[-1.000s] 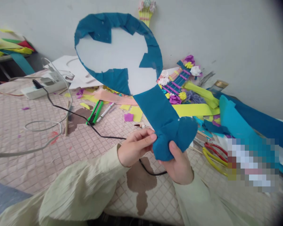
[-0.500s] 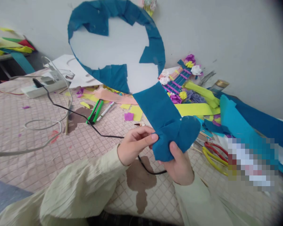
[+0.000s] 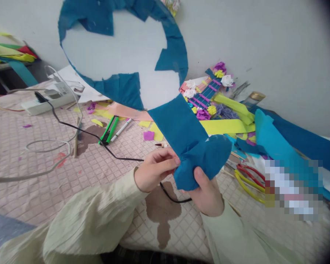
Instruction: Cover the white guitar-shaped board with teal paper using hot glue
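Note:
A paddle-shaped cutout, like a hand fan, is held up in front of me. Blue crepe paper covers its handle and folds over the rim of its round head, leaving white board bare in the middle. My right hand grips the wide lower end, thumb on the front and fingers hidden behind. At the handle's left edge, my left hand is closed, thumb and fingertips pinched against the blue paper. The top of the head runs out of view.
Left of the hands lie a green utility knife, a white pen and a black cable from a power strip. On the right are scissors, a glass jar, blue paper sheets and a flower-decorated craft piece.
The cutout's round head has tilted left and slightly up. Both hands have shifted slightly left, still at the handle end, with the left fingertips drawn a little back towards the edge.

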{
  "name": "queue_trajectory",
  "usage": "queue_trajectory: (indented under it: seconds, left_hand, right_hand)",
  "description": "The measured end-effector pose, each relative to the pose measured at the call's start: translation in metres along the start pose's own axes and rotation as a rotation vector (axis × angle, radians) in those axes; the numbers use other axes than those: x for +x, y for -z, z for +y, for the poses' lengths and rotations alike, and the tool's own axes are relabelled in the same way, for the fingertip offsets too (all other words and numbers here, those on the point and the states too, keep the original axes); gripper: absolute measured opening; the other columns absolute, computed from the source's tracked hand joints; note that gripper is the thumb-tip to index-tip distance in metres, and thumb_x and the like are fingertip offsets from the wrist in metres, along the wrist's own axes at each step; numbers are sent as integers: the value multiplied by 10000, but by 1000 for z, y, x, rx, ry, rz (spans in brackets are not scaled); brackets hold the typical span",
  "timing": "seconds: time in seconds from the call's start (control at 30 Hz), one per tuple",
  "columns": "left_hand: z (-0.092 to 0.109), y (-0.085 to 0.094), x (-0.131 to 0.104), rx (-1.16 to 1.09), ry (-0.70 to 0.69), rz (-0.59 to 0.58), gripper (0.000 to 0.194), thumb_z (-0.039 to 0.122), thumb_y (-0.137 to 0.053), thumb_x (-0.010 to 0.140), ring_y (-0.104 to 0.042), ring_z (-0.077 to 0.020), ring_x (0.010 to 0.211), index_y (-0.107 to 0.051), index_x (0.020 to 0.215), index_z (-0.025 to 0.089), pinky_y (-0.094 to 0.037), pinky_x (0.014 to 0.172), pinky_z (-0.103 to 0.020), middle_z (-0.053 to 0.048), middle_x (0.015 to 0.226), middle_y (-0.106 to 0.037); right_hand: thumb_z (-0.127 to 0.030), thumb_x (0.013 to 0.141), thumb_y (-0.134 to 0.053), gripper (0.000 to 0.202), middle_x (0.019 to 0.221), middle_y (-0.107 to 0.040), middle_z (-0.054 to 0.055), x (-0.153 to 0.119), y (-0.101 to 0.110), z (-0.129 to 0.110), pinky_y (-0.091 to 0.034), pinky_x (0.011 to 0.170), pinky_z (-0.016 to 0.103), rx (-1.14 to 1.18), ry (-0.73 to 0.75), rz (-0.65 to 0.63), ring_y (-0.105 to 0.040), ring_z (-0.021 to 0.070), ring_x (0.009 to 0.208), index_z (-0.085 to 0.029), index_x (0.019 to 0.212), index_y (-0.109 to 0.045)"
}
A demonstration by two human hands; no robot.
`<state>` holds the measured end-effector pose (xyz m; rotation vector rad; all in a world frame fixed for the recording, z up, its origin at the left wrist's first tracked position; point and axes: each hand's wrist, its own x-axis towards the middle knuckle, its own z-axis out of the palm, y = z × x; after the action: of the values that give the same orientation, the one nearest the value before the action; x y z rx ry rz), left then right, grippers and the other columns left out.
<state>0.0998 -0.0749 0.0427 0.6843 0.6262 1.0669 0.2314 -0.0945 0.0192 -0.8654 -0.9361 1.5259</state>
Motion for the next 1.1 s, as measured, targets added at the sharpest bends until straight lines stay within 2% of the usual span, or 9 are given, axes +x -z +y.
queue_trajectory:
  seconds: [0.17, 0.33, 0.4, 0.57, 0.73, 0.83, 0.97, 1.1]
  left_hand:
    - [-3, 4, 3, 28, -111, 0, 252, 279, -772, 540, -474, -74, 522, -562, 638, 179, -386, 538, -227, 37, 596, -520]
    - [-5, 10, 6, 184, -281, -6, 166, 275, -735, 614, -489, -76, 555, -626, 662, 159, -397, 537, -218, 18, 629, -575]
    - [-4, 11, 6, 236, -314, -9, 142, 271, -710, 648, -463, -69, 536, -628, 639, 156, -394, 530, -215, 26, 594, -554]
    - [-5, 12, 6, 278, -251, -84, 251, 293, -609, 748, -407, -63, 480, -582, 544, 149, -367, 481, -211, 35, 501, -454]
    - [-4, 10, 6, 160, -173, -104, 201, 287, -638, 707, -450, -74, 500, -574, 568, 156, -382, 489, -217, 31, 528, -478]
    - [-3, 7, 5, 88, -109, -121, 181, 307, -650, 687, -472, -85, 515, -579, 605, 162, -397, 503, -227, 32, 545, -493]
    - [-3, 9, 6, 130, -181, -67, 170, 300, -711, 631, -495, -87, 556, -617, 694, 173, -402, 523, -224, 28, 616, -545]
    - [1, 11, 6, 251, -310, 5, 138, 269, -701, 661, -490, -74, 570, -614, 657, 162, -393, 536, -208, 24, 619, -564]
  right_hand:
    - [-454, 677, -657, 343, 727, -638, -3, 2, -1, 0, -433, 377, 227, -15, 51, -3, -540, 129, 515, -294, 974, -592]
    - [-426, 701, -645, 223, 693, -642, -14, 2, -1, 4, -438, 366, 224, -66, 182, 41, -513, 113, 476, -270, 859, -622]
    - [-401, 719, -636, 216, 730, -649, -10, 1, 2, 7, -469, 401, 245, -85, 191, 77, -532, 121, 502, -269, 889, -616]
    - [-356, 746, -619, 295, 935, -651, 8, 0, 6, 12, -510, 475, 281, -117, 196, 149, -595, 153, 636, -285, 1027, -566]
    - [-356, 732, -637, 207, 746, -650, -13, 2, 3, 8, -463, 404, 241, -58, 176, 113, -553, 121, 518, -261, 912, -603]
    - [-380, 717, -647, 188, 730, -643, -5, 3, 0, 4, -431, 376, 216, -13, 131, 76, -537, 110, 513, -240, 838, -616]
    - [-400, 701, -655, 205, 813, -647, 13, 4, 0, 1, -412, 365, 204, 29, 93, 79, -531, 107, 543, -229, 806, -619]
    - [-388, 692, -665, 219, 784, -636, 14, 5, 1, 2, -408, 368, 202, 7, 82, 118, -513, 100, 532, -218, 823, -622]
